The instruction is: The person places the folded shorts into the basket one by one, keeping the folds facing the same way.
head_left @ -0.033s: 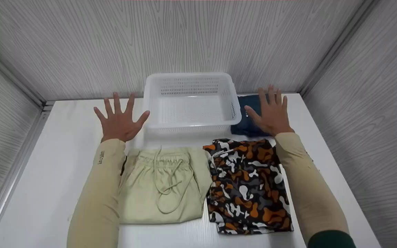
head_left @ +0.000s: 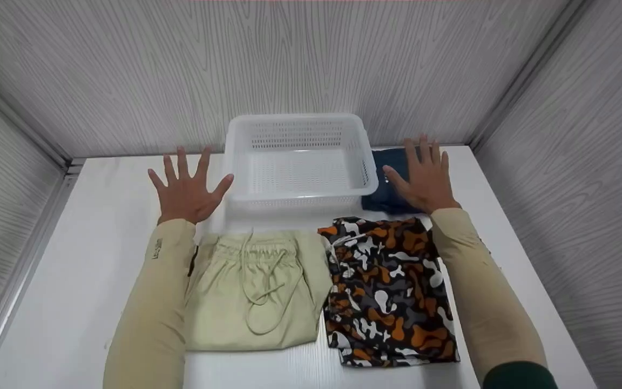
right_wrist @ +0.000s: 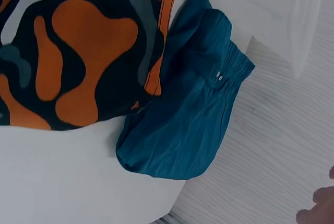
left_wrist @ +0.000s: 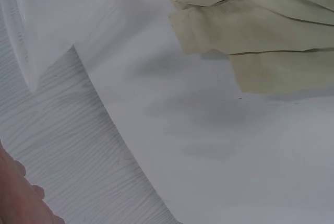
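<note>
Both bare hands are held out with fingers spread, palms down and holding nothing. My left hand (head_left: 188, 194) is left of a white plastic basket (head_left: 303, 193), beyond the beige drawstring shorts (head_left: 251, 308). On the other side, my right hand (head_left: 428, 181) overlaps a folded dark teal garment (head_left: 384, 197) in the head view. The right wrist view shows its gathered waistband and two small pale dots. Nearer me, folded camouflage-patterned shorts (head_left: 389, 302) in orange, black, grey and white lie beside the beige pair. Only fingertips show in each wrist view.
The garments and basket are on a white table (head_left: 100, 227). Grey wood-grain panels (head_left: 289, 59) stand behind it and along both sides. The basket is near the back panel, and the teal garment lies close against its right side.
</note>
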Demonstrator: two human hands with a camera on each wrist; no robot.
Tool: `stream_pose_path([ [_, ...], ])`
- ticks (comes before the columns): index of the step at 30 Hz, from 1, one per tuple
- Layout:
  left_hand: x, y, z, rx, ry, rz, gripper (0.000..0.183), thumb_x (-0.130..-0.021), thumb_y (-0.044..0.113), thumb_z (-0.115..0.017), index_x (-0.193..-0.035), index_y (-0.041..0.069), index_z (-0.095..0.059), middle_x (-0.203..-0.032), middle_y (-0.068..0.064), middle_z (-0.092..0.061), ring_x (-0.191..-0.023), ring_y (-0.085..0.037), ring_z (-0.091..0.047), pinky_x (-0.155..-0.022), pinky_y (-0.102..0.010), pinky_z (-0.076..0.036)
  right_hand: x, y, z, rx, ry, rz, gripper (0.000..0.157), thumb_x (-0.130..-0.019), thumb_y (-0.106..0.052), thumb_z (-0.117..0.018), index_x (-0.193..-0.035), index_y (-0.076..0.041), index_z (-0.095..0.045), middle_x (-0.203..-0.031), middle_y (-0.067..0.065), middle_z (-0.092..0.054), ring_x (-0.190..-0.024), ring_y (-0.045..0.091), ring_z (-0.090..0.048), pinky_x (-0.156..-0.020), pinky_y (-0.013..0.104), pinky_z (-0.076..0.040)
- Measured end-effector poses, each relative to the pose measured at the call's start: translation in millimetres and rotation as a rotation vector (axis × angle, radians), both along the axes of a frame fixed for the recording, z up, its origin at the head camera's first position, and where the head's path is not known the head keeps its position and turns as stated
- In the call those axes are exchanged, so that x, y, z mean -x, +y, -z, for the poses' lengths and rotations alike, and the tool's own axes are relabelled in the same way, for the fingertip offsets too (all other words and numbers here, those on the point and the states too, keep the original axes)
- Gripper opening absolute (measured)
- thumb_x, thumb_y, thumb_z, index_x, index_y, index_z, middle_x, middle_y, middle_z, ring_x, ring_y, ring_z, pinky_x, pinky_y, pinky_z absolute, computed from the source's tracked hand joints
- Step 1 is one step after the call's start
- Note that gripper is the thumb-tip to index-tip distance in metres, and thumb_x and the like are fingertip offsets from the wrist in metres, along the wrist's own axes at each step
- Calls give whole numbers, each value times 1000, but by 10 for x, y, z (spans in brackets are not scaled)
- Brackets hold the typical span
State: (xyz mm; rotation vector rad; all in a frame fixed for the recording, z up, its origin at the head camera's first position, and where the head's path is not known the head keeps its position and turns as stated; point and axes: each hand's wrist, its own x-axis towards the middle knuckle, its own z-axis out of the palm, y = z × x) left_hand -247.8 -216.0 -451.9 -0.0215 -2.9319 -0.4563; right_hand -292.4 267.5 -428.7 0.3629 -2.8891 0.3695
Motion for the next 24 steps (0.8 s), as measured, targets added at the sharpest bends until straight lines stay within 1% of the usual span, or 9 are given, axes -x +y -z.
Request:
stream_pose_path([
  [3,-37,-14,49,25,79,20,76,-99,63,-45,-155,12,-41,-155,-35,-30,-141,-57,-27,-113,-72,-13,-36,-16,30,25,0,-1,82,-102,-56,-50,-158,-1,-28,-161,30,-22,-149,50,-18,-118,63,-15],
  [6,-121,-14,143,51,222,56,61,-99,46,-57,-142,3,-55,-140,-36,-46,-128,-55,-42,-106,-67,-31,-108,-36,97,81,2,-3,74,-103,-48,-53,-155,2,-36,-158,29,-31,-145,48,-28,-117,60,-23],
  [9,-258,39,236,33,299,113,52,-97,34,-65,-136,0,-59,-134,-34,-50,-122,-53,-46,-102,-64,-38,-206,-66,176,134,-5,-6,65,-103,-41,-57,-150,2,-44,-153,28,-39,-142,45,-35,-115,59,-28],
  [11,-379,118,306,-3,307,170,49,-95,27,-68,-135,0,-60,-136,-33,-50,-124,-52,-45,-102,-63,-39,-281,-95,241,167,-9,-12,58,-103,-36,-59,-146,2,-49,-149,26,-43,-139,43,-39,-113,58,-32],
  [12,-448,171,343,-25,297,202,48,-95,25,-69,-135,1,-60,-138,-33,-49,-126,-51,-45,-104,-62,-38,-318,-112,280,181,-12,-14,55,-102,-33,-60,-143,2,-51,-147,25,-46,-137,42,-40,-112,57,-34],
  [15,-682,376,452,-109,222,299,46,-93,22,-70,-136,4,-62,-145,-31,-46,-134,-48,-42,-109,-60,-35,-445,-180,396,229,-15,-31,45,-101,-27,-63,-135,2,-58,-139,23,-51,-130,40,-47,-107,56,-40],
  [17,-862,544,503,-154,144,347,48,-93,24,-70,-138,9,-62,-150,-29,-42,-139,-48,-37,-112,-61,-32,-528,-232,465,268,-16,-46,39,-100,-24,-65,-130,2,-63,-132,21,-56,-123,37,-51,-102,54,-45],
  [21,-1268,909,616,-176,-29,384,59,-95,42,-67,-148,19,-54,-159,-27,-30,-146,-50,-24,-115,-65,-23,-745,-382,581,390,-29,-82,29,-99,-19,-67,-120,1,-69,-114,17,-63,-102,30,-60,-86,47,-52],
  [24,-1548,1145,723,-181,-162,381,74,-92,61,-61,-155,26,-43,-165,-24,-17,-150,-50,-11,-117,-66,-14,-943,-547,659,502,-85,-115,23,-98,-15,-68,-115,0,-71,-99,11,-66,-82,22,-62,-72,40,-53],
])
